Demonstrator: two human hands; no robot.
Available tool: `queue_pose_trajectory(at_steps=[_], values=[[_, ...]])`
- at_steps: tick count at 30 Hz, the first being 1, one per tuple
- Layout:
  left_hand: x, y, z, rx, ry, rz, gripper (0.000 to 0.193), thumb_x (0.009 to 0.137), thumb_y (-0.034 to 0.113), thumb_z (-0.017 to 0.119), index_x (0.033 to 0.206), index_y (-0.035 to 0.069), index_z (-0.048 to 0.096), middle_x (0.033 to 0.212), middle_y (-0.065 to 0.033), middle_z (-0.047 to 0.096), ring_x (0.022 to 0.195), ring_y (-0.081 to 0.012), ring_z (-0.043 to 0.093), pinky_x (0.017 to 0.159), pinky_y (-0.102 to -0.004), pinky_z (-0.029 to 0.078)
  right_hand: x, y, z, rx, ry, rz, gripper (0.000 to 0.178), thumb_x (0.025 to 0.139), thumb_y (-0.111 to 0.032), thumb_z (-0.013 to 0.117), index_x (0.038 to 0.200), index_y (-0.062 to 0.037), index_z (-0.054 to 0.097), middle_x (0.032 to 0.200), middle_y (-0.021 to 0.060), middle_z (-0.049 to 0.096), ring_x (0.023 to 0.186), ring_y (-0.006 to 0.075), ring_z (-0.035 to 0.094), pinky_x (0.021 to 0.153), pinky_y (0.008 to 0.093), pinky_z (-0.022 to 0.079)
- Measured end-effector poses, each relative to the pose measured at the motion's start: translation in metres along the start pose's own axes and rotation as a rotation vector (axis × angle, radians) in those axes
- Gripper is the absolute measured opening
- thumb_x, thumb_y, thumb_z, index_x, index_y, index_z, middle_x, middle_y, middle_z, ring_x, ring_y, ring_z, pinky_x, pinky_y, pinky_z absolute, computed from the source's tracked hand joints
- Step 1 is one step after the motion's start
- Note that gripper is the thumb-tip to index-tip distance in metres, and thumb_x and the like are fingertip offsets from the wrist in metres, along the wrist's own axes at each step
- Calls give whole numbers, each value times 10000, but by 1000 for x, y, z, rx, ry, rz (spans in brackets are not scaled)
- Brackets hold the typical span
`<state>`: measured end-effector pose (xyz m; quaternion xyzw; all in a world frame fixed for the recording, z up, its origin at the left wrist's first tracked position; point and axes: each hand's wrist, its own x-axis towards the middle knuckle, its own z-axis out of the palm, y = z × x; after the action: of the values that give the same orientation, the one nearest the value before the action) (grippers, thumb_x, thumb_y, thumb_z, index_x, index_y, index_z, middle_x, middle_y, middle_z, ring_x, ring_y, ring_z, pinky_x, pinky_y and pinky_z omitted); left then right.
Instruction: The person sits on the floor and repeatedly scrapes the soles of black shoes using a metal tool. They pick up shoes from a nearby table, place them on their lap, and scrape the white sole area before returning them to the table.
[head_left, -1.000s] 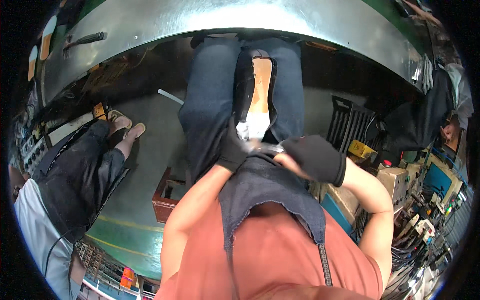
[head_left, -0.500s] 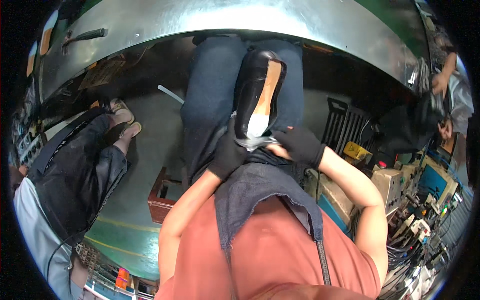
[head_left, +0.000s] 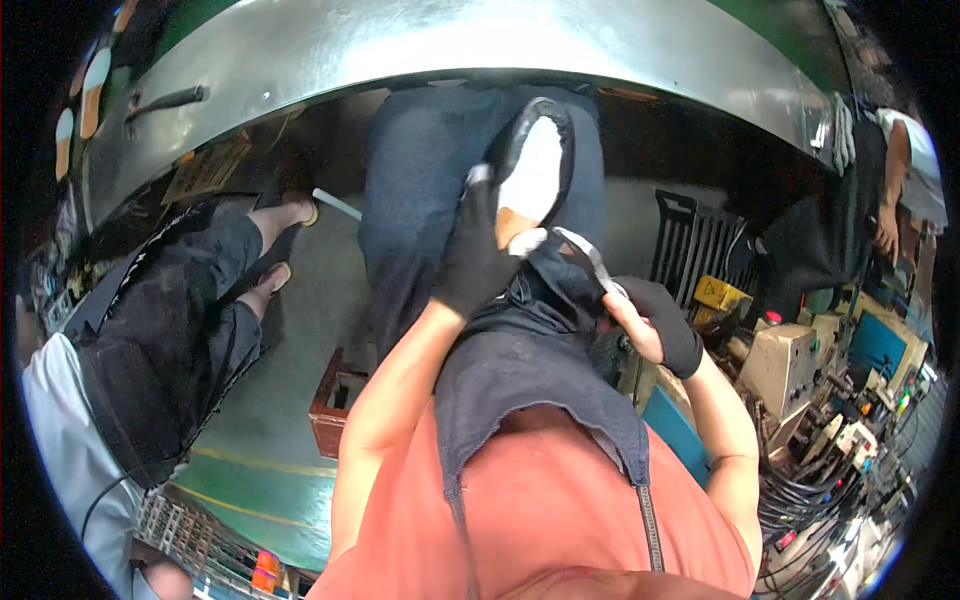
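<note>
A black shoe point(head_left: 566, 150) rests over my thighs with its bottom facing up, showing a white and tan insole point(head_left: 536, 172). My left hand point(head_left: 470, 245), in a black glove with bare fingertips, is closed around the shoe's near left side. To the right and nearer my body, my right hand point(head_left: 655, 325), gloved the same way, pinches a thin, shiny, whitish strip point(head_left: 592, 258). The strip reaches up toward the shoe; its exact kind is unclear. A gap shows between my right hand and the shoe.
A metal bench point(head_left: 450, 45) spans the far side, bearing a black-handled tool point(head_left: 168, 100). At left sits another person point(head_left: 170, 330); a further person's arm point(head_left: 893, 190) shows far right. Machinery point(head_left: 785, 365) stands at right. A reddish-brown stool point(head_left: 332, 415) stands on the floor at left.
The shoe has turned so its white insole area now points away from me. My right hand has drawn back from the shoe to the lower right, holding the strip. The left hand moved up.
</note>
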<state>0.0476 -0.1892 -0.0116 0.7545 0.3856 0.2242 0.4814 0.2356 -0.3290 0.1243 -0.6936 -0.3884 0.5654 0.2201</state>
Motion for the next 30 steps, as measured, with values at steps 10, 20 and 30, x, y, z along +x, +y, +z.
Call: queue_pose_trajectory(at_steps=[10, 20, 30], values=[[-41, 9, 7, -263, -99, -50, 852, 804, 193, 715, 1431, -111, 224, 1449, -299, 329, 1380, -365, 308, 1121, -382, 256, 63, -47, -18, -818, -318, -180, 326, 920, -289, 501, 867, -1, 645, 816, 178, 649, 694, 386, 623, 652, 430, 498], [-37, -48, 25, -92, 100, -139, 834, 867, 270, 637, 1435, -104, 154, 1439, -323, 296, 1345, -414, 330, 1095, -404, 286, 106, 12, -37, -1155, -91, -746, 394, 917, -456, 528, 864, -69, 583, 753, 91, 601, 671, 259, 610, 561, 376, 486], [24, 29, -20, 51, -40, -226, 695, 828, 132, 547, 1393, -130, 238, 1415, -340, 300, 1308, -465, 339, 1093, -438, 295, 55, -89, 33, -1517, -101, -350, 191, 814, -238, 580, 777, -112, 720, 741, 132, 692, 676, 298, 679, 608, 483, 528]])
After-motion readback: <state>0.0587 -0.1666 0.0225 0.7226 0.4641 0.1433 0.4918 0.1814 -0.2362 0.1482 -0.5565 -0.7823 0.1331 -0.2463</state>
